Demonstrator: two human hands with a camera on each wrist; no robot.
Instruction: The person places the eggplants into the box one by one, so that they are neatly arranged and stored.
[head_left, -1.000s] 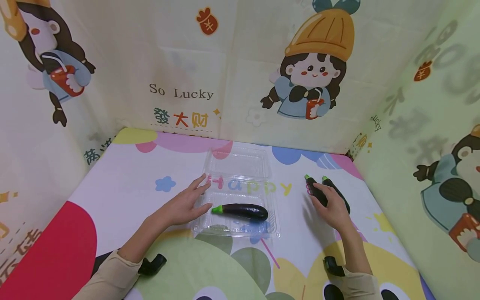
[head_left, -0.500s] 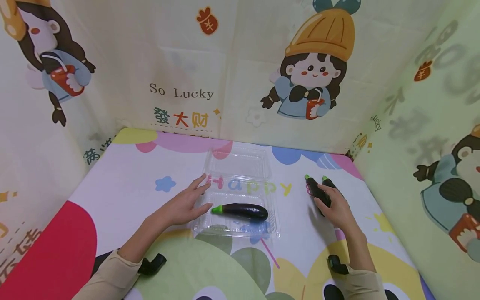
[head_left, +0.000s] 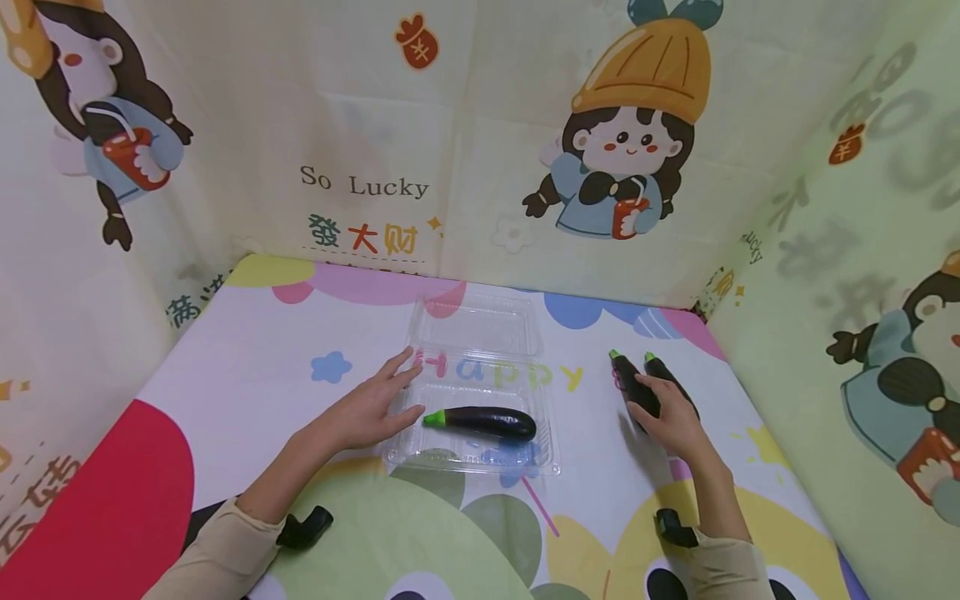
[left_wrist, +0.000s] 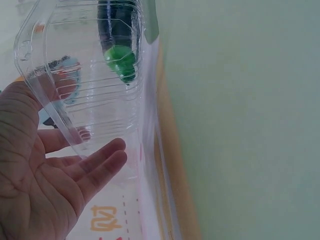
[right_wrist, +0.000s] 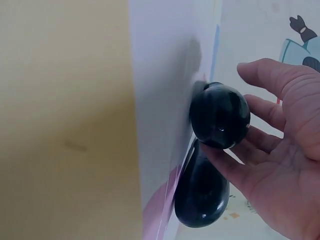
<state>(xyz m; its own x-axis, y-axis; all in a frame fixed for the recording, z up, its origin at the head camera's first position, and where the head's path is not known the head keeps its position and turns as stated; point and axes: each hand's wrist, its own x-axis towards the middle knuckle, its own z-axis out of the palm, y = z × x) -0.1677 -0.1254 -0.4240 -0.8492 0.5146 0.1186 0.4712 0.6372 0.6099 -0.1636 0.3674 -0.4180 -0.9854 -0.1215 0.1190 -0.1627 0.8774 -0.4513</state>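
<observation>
My left hand (head_left: 371, 410) rests at the left edge of a clear hinged plastic box (head_left: 551, 454), fingers spread and fingertips at the rim. The box lies open, its lid (head_left: 480, 325) laid back. Inside the tray lies a dark eggplant (head_left: 487, 422), its green stem end toward my left hand. Over at the right, my right hand (head_left: 675, 422) reaches over two more eggplants lying side by side. Its fingers lie against the nearer eggplant (right_wrist: 220, 116), while the thumb (right_wrist: 255, 72) stands apart from it. The other eggplant (right_wrist: 202, 187) lies beyond, partly hidden by my hand in the head view.
A patterned cloth (head_left: 247, 367) covers the table. Printed fabric walls (head_left: 480, 125) rise along the back and both sides. The right-hand wall stands not far beyond the two loose eggplants. Black wrist mounts (head_left: 306, 528) sit at both sleeves.
My right hand has shifted slightly rightward and toward me over the loose eggplants, uncovering more of the nearer one. My left hand and the box stay where they were.
</observation>
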